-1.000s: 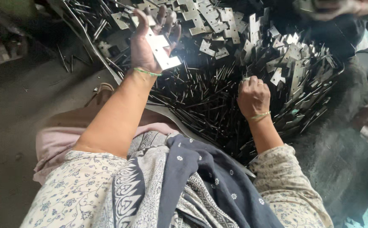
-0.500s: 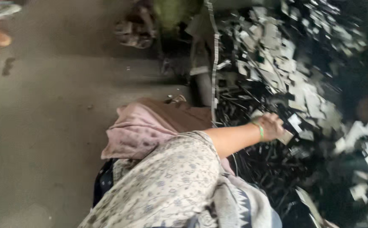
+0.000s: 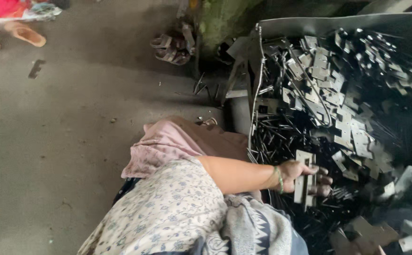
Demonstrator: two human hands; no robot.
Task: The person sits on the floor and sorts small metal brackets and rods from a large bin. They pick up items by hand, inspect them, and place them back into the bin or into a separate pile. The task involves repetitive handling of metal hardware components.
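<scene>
My left hand point(image 3: 296, 178) reaches right from a floral sleeve and is shut on a small stack of flat grey metal plates point(image 3: 305, 182), held upright at the near edge of the pile. The pile point(image 3: 338, 108) is a heap of similar notched metal plates and thin dark metal strips filling the right side of the view. A green band circles my left wrist. My right hand is out of view.
A thin metal sheet edge point(image 3: 255, 94) borders the pile on its left. Pink cloth point(image 3: 168, 141) covers my knee. A pair of sandals point(image 3: 170, 47) lies on the concrete floor, and another person's sandalled feet point(image 3: 21, 34) are at the top left.
The view has swung left, so the pile now sits on the right. My left hand came down from high over the pile to its near edge, still holding plates. The right hand left the view.
</scene>
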